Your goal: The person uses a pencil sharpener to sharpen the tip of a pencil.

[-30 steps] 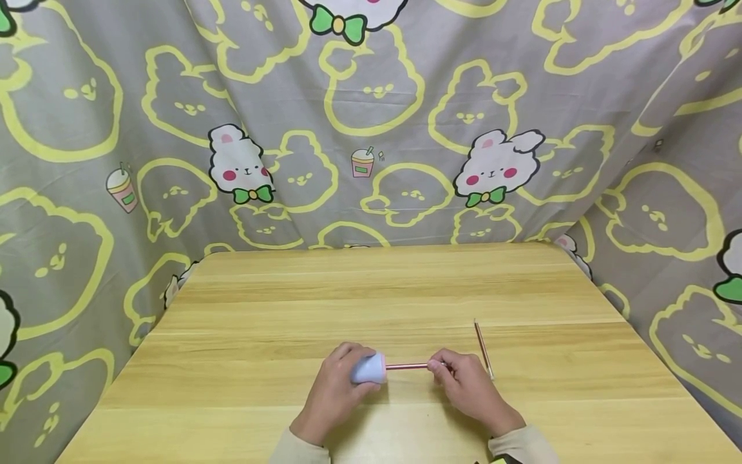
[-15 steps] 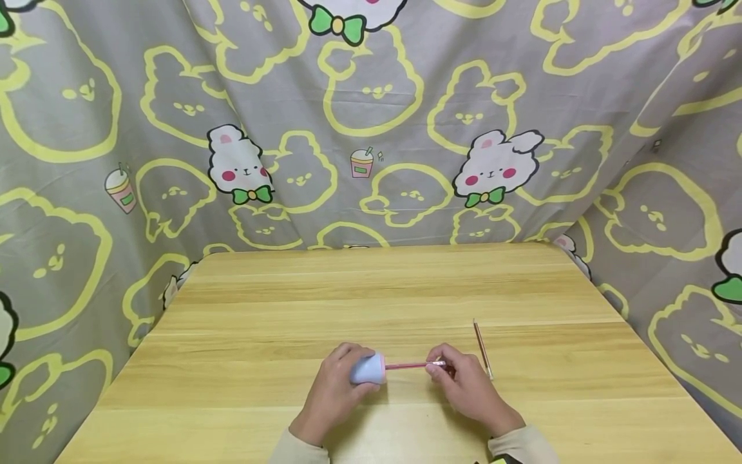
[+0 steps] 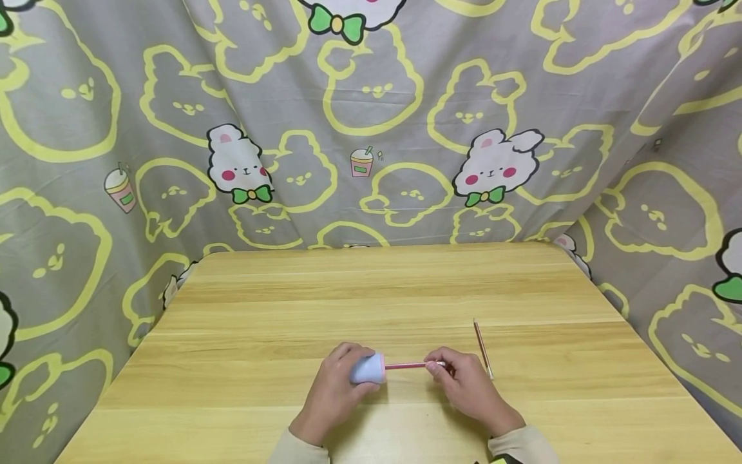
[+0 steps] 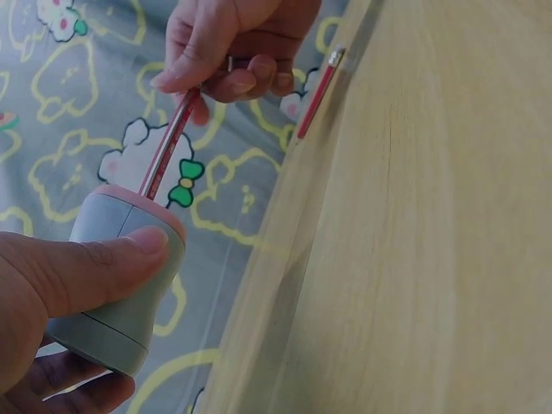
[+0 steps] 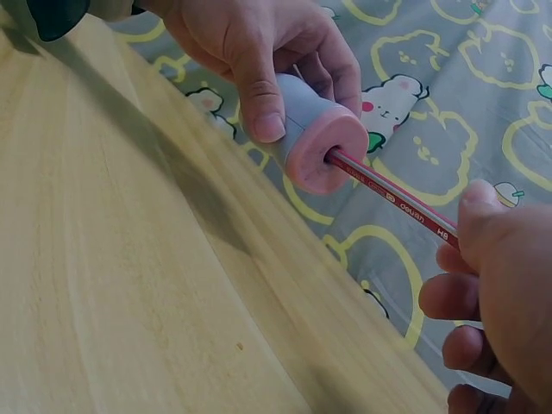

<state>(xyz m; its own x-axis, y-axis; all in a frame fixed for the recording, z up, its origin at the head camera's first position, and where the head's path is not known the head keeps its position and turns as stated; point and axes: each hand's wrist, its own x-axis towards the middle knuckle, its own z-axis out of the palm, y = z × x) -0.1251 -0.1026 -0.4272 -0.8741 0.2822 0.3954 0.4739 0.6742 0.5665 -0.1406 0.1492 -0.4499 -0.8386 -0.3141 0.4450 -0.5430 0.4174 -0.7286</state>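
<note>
My left hand (image 3: 336, 386) grips a light blue pencil sharpener (image 3: 368, 369) around its body, thumb on one side. Its pink end (image 5: 326, 151) faces right and has a round hole in the middle. A red-striped pencil (image 5: 392, 194) has one end in that hole, so its tip is hidden inside. My right hand (image 3: 469, 386) pinches the other end of this pencil between thumb and forefinger. In the left wrist view the sharpener (image 4: 121, 276) and pencil (image 4: 169, 147) line up, tilted.
A second red pencil (image 3: 483, 348) with a white-ended tip lies on the wooden table (image 3: 371, 290) just beyond my right hand. A grey curtain (image 3: 406, 129) with yellow bear outlines hangs behind and on both sides of the table.
The right hand's fingers have shifted slightly on the pencil, which shows turned, its pale end appearing past the thumb. The left hand and sharpener stay in place.
</note>
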